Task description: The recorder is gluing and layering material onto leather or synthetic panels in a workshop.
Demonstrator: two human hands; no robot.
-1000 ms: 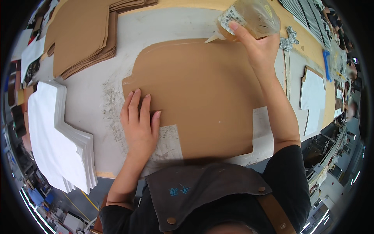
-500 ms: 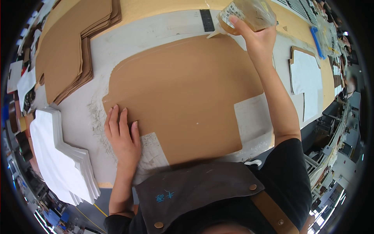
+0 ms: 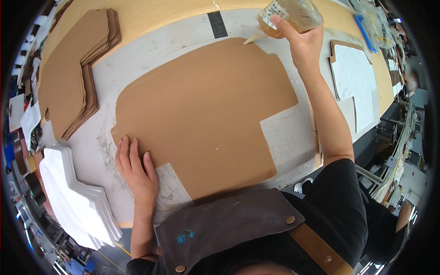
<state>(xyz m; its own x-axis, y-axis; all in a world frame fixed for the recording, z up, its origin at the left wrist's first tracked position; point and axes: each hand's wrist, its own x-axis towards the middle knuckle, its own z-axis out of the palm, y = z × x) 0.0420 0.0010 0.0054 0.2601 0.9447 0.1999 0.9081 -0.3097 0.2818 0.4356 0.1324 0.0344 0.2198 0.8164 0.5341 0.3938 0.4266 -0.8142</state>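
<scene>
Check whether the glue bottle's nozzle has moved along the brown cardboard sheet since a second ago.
Cannot tell for sure: the camera itself shifted. Against the brown cardboard sheet, the nozzle of the glue bottle in the right hand sits at the same far edge.

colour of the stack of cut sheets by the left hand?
White; the stack of cut sheets shows clearly in the head view, just left of the left hand.

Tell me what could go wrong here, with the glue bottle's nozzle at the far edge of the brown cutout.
1. The squeeze bottle in the right hand has its nozzle at the brown cardboard cutout's rim; glue may spill onto the grey work mat.
2. Only the left hand pins one near corner, so the sheet may shift.
</scene>
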